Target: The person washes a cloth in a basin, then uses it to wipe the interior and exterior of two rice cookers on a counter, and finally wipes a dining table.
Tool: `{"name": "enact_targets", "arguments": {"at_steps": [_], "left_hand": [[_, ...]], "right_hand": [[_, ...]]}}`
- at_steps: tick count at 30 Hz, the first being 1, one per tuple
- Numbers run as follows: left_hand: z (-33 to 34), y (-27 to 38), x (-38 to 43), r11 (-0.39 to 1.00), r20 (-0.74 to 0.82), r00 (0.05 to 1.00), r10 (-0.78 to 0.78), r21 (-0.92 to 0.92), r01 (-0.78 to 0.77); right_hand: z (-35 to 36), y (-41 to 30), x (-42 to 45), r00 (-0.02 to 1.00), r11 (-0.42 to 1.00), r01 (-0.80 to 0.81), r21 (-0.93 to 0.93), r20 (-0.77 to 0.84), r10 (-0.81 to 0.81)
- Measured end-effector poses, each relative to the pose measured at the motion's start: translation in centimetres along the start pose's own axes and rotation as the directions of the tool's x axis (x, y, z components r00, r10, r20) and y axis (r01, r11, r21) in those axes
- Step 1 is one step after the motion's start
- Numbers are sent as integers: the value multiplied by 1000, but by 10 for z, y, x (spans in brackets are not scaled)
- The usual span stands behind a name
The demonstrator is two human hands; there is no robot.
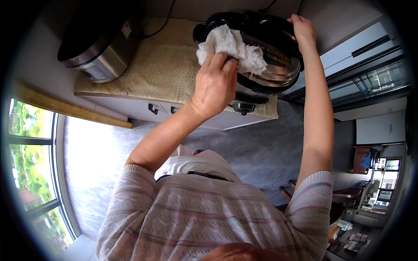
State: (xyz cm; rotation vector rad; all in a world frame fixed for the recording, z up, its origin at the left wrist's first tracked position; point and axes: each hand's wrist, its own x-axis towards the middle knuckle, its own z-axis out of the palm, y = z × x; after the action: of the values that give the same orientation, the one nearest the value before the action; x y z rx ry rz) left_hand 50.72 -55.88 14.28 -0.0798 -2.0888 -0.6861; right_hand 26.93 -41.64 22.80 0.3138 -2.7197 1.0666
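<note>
My left hand (pixel 217 83) is closed around a fluffy white cloth (pixel 225 42). The cloth lies against the upper left side of an electric pressure cooker (pixel 281 76), covering part of it. This cooker has a black lid and a shiny metal band, with gold writing on its dark surface. At the cooker's far right side, my right hand (pixel 303 29) grips the black edge by the lid; some of its fingertips are hidden behind that edge. Below the cooker, a black control panel with a knob (pixel 244 107) juts out past the cabinet front.
A patterned beige cover (pixel 156 71) drapes the cabinet top. On its left stands a steel rice cooker (pixel 98 62) with a dark lid, its cord (pixel 163 26) running behind. Cabinet doors with black handles (pixel 152 109) face me. Windows (pixel 32 156) line the left side.
</note>
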Motion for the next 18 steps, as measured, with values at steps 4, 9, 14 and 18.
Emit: {"name": "enact_targets", "arguments": {"at_steps": [4, 9, 14, 18], "left_hand": [[8, 22, -7, 993, 91, 991, 102, 51, -107], [46, 67, -19, 953, 154, 943, 296, -115, -280], [62, 83, -16, 898, 322, 910, 262, -426, -107], [2, 39, -26, 593, 624, 781, -11, -625, 508]], "right_hand": [[0, -2, -1, 999, 999, 37, 35, -25, -36], [-3, -7, -6, 998, 995, 55, 82, -17, -54], [-4, -5, -8, 999, 980, 51, 194, 5, -53], [-5, -9, -12, 1000, 982, 31, 189, -5, -31]]}}
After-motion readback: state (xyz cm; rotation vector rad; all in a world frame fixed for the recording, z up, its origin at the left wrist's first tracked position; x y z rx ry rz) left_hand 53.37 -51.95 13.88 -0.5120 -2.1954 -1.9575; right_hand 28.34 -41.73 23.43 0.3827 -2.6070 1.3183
